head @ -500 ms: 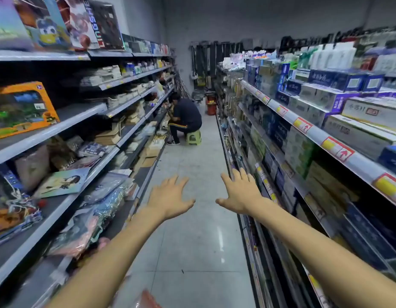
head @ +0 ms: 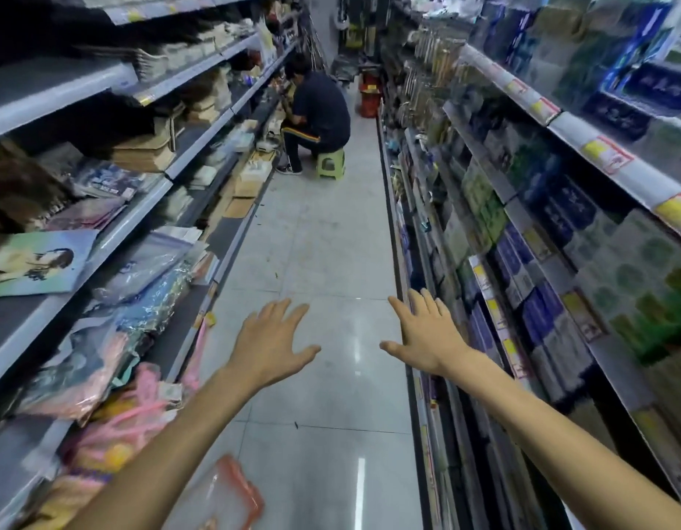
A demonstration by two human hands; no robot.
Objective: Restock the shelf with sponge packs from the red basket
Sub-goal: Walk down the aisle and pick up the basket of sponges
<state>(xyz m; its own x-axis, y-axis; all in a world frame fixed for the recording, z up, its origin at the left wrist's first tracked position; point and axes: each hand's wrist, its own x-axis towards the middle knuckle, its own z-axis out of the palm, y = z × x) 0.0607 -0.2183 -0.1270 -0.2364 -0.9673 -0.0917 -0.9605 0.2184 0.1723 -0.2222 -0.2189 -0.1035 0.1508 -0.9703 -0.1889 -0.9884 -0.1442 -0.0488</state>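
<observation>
Head view: left hand (head: 272,344) and right hand (head: 426,338) spread empty, the right near the shelf (head: 495,319).

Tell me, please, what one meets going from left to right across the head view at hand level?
Left shelf → left hand → right hand → right shelf.

- A shop aisle; tiled floor (head: 323,242) running between long tiered shelves (head: 568,127);
- yellow-and-red price labels (head: 606,154) along the shelf edges;
- boxed goods (head: 568,210) on the right, bagged goods (head: 147,262) on the left
</observation>
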